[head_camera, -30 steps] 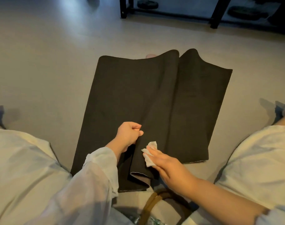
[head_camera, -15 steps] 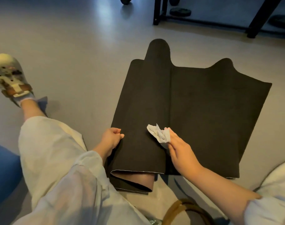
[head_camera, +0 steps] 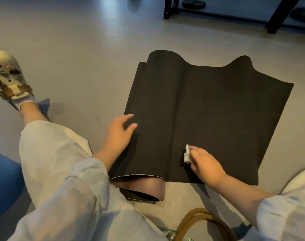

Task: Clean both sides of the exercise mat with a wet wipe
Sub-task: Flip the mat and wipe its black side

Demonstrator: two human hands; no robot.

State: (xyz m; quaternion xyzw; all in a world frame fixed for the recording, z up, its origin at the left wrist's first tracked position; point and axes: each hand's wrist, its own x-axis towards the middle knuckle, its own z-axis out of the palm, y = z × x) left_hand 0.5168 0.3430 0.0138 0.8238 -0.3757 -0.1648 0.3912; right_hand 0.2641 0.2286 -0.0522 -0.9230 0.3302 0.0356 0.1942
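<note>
Running away from the person, exercise mat (head_camera: 217, 110) under right hand (head_camera: 206, 165).

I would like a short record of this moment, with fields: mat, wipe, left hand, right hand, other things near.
mat: black exercise mat on the floor, partly folded, a pinkish underside showing at the near edge
wipe: white wet wipe on the mat near its near edge
left hand: left hand with fingers straight, at the folded left part of the mat
right hand: right hand holds the wipe against the mat
other things near: clog shoe, tan bag handles, black frame legs
</note>
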